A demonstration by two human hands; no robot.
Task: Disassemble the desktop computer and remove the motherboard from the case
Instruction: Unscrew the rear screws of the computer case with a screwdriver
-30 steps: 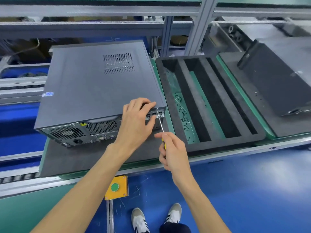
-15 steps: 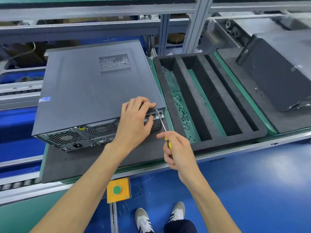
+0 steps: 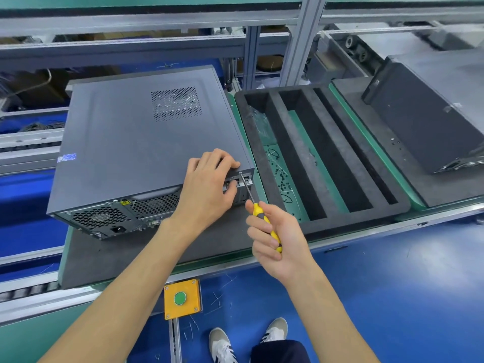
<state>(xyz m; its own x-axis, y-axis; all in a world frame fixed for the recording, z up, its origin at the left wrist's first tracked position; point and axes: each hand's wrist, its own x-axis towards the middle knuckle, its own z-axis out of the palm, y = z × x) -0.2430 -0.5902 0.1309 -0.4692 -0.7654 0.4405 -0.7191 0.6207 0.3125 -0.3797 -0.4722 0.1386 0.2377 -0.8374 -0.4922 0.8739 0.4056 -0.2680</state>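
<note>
A dark grey desktop computer case (image 3: pixel 136 142) lies on its side on a grey foam mat (image 3: pixel 110 255), its rear panel with fan grilles and power socket facing me. My left hand (image 3: pixel 209 189) grips the case's near right corner, fingers curled over the top edge and thumb on the rear panel. My right hand (image 3: pixel 275 231) holds a yellow-and-black screwdriver (image 3: pixel 262 218); its tip touches a screw at the top right of the rear panel. The motherboard is hidden inside the closed case.
A black foam tray (image 3: pixel 324 155) with long slots lies right of the case, small screws scattered in its left slot. Another dark case (image 3: pixel 429 119) lies on a mat at far right. A yellow box with a green button (image 3: pixel 182 298) hangs below the conveyor edge. Aluminium frame rails (image 3: pixel 296 40) run behind.
My right hand has shifted its hold so more of the yellow handle shows, and the screwdriver stays at the rear panel's top right screw. My left hand stays on the case corner.
</note>
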